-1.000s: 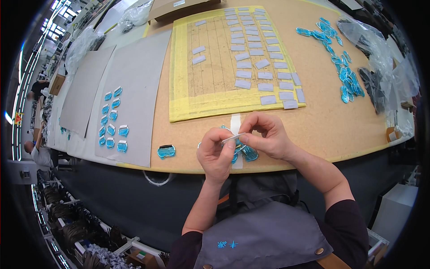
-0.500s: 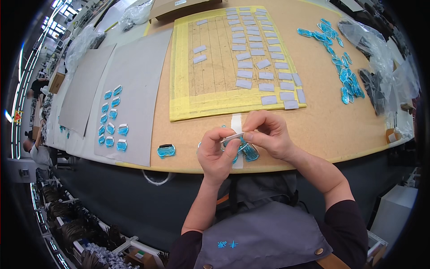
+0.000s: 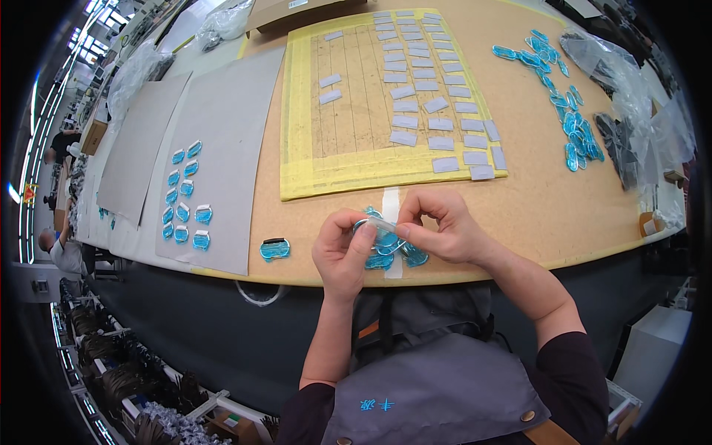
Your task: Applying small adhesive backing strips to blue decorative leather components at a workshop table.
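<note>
Between thumb and fingers, my left hand (image 3: 343,248) pinches a small blue oval piece with a pale strip (image 3: 381,223) along its upper edge. The fingertips of my right hand (image 3: 445,226) are closed on the other end of that strip. Below and between the hands, several blue oval pieces (image 3: 380,262) lie on the table, partly hidden by the fingers. To the left, one blue oval piece with a black strip (image 3: 275,249) lies alone. Whether the pale strip is fixed to the held piece, I cannot tell.
A yellow-edged board (image 3: 319,189) carries rows of pale grey strips. On the left, a grey sheet (image 3: 222,178) bears several blue pieces with pale edges. A pile of blue pieces (image 3: 582,137) lies at right, beside clear plastic bags (image 3: 630,81). A cardboard box (image 3: 304,13) stands behind.
My left hand has shifted slightly left and turned, with the pale strip now tilted down to the right. More of the blue pieces beneath shows. My right hand has moved slightly.
</note>
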Available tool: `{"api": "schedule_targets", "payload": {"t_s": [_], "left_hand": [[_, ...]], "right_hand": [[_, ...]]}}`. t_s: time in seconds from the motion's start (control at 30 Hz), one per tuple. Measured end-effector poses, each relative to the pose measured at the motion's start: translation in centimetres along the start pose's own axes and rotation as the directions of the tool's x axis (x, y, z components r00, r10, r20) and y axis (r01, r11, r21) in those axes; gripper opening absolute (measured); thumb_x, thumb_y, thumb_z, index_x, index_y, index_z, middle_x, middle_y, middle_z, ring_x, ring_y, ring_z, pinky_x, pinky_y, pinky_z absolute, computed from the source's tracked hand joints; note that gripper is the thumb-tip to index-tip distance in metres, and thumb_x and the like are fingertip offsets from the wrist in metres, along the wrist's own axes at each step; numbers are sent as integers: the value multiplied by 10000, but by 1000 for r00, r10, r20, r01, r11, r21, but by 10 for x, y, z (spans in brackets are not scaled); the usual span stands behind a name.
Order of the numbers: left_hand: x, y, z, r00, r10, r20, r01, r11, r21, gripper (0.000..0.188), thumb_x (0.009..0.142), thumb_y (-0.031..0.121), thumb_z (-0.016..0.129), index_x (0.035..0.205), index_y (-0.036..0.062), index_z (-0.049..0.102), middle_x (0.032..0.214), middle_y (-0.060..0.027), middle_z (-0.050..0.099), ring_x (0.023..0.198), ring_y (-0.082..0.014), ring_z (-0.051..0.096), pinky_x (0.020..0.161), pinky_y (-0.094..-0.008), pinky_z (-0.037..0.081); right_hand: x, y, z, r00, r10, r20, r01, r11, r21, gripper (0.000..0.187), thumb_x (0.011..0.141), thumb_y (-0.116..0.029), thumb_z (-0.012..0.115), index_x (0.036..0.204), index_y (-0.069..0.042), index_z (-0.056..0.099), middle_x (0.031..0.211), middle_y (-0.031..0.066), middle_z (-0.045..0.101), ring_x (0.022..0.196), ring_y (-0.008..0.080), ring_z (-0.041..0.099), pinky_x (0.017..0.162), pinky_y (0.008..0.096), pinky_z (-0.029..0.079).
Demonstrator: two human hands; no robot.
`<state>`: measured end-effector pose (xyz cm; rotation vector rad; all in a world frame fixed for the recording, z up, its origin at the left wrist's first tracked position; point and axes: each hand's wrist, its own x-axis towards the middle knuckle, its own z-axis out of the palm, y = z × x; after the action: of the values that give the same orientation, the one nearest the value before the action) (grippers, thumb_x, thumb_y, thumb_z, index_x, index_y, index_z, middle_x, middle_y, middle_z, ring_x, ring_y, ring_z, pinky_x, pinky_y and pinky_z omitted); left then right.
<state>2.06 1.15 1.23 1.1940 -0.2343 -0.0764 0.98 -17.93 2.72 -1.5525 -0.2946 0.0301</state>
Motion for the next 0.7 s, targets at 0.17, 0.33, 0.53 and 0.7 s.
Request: {"api": "schedule_targets", "payload": {"t_s": [0.17, 0.33, 0.53, 0.7], "left_hand": [[1, 2, -1, 997, -81, 10, 81, 996, -43, 108, 924, 10, 616, 1026, -10, 587, 917, -23, 633, 789, -48, 578, 696, -191, 469], [5, 7, -8, 982, -174, 73, 177, 984, -31, 104, 924, 28, 624, 1017, -8, 593, 899, -20, 638, 777, -46, 580, 690, -194, 474], [6, 4, -10, 945, -280, 170, 285, 958, -6, 96, 939, 70, 624, 995, -6, 604, 886, -11, 637, 771, -43, 575, 684, -195, 470], [3, 1, -2, 948, -272, 163, 284, 958, -52, 94, 977, 100, 576, 982, 9, 600, 843, 13, 614, 749, -31, 546, 675, -185, 448]], "right_hand": [[-2, 0, 2, 999, 33, 3, -33, 999, -14, 94, 851, -81, 665, 825, -7, 613, 721, -7, 593, 670, 54, 521, 593, 226, 425], [-1, -5, 0, 975, 189, 117, -193, 981, 27, 103, 865, -90, 640, 815, -6, 606, 697, -26, 559, 653, 39, 485, 564, 219, 389], [-1, -5, 0, 961, 181, 209, -182, 983, -13, 139, 881, -99, 624, 794, -2, 574, 671, -36, 500, 635, 33, 417, 540, 228, 334], [1, -11, 0, 972, 168, 162, -176, 984, 34, 218, 885, -144, 630, 743, -20, 518, 644, -36, 459, 638, 35, 398, 545, 233, 326]]}}
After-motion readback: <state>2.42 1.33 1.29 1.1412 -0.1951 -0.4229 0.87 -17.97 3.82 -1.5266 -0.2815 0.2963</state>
